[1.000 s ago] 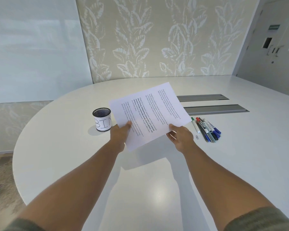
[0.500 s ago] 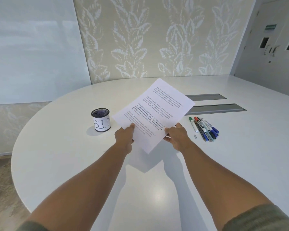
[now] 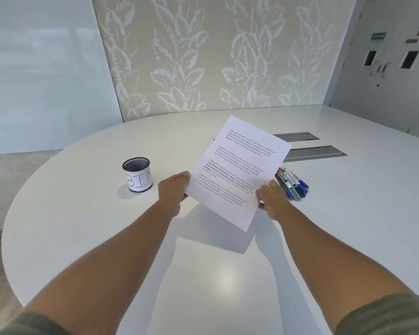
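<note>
A white printed sheet of paper (image 3: 237, 170) is held up above the white round table (image 3: 82, 226), tilted with its top toward the right. My left hand (image 3: 173, 188) grips its left edge, thumb on the printed side. My right hand (image 3: 269, 198) pinches the lower right edge. Both hands hold the sheet clear of the tabletop.
A black mesh cup (image 3: 138, 175) with a label reading "BIN" stands left of my left hand. Several pens and markers (image 3: 292, 183) lie in a bunch right of the sheet. Two grey cable hatches (image 3: 315, 152) sit in the table behind them. A door (image 3: 387, 64) is at the far right.
The sheet has turned clockwise, from nearly sideways to nearly upright. Both hands have shifted along its edges with it and moved closer to the sheet's lower end.
</note>
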